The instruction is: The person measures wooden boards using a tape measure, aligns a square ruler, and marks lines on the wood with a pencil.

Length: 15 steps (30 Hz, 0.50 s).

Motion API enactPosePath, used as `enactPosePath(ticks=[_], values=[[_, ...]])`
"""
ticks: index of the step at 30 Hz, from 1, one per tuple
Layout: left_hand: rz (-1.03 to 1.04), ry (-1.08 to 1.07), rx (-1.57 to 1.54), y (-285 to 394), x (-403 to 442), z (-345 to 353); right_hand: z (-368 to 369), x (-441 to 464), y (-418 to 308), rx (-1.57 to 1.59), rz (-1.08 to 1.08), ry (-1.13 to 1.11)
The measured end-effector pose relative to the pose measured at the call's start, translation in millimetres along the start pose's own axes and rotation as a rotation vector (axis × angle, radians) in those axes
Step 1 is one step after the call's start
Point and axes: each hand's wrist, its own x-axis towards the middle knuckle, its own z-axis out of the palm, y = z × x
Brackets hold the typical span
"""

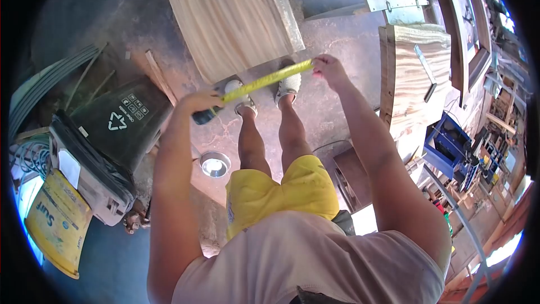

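Note:
A yellow tape measure blade (267,80) stretches between my two hands, above my shoes. My left hand (199,102) is closed around the dark tape measure case (206,115), which shows below the fingers. Pinched in my right hand (329,70) is the far end of the blade, held a little higher in the picture. Just beyond the blade lies a wide wooden board (230,17) with wavy grain, its near edge close to my feet.
A black bin (121,124) with a recycling mark stands at the left, near a yellow Surf container (58,219). A round metal tin (215,164) sits on the floor. To the right are a wooden panel (413,73), a metal square (426,73) and a blue toolbox (447,145).

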Motion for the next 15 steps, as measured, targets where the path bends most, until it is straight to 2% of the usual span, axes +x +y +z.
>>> enactPosePath(ticks=[4, 6, 11, 15], values=[[-0.066, 0.043, 0.097, -25.9, -1.8, -35.4, 17.0, 24.5, -8.9, -0.074, -0.048, 0.065], [-0.089, 0.030, 0.066, -29.9, -0.5, -43.2, 28.7, 34.4, -3.6, -0.014, -0.137, 0.187], [-0.136, 0.029, -0.012, -25.3, -0.2, -51.5, 39.3, 38.2, -9.6, -0.087, -0.168, 0.188], [-0.102, 0.052, 0.063, -25.9, 4.3, -53.7, 42.2, 34.0, -15.4, -0.245, -0.164, 0.179]])
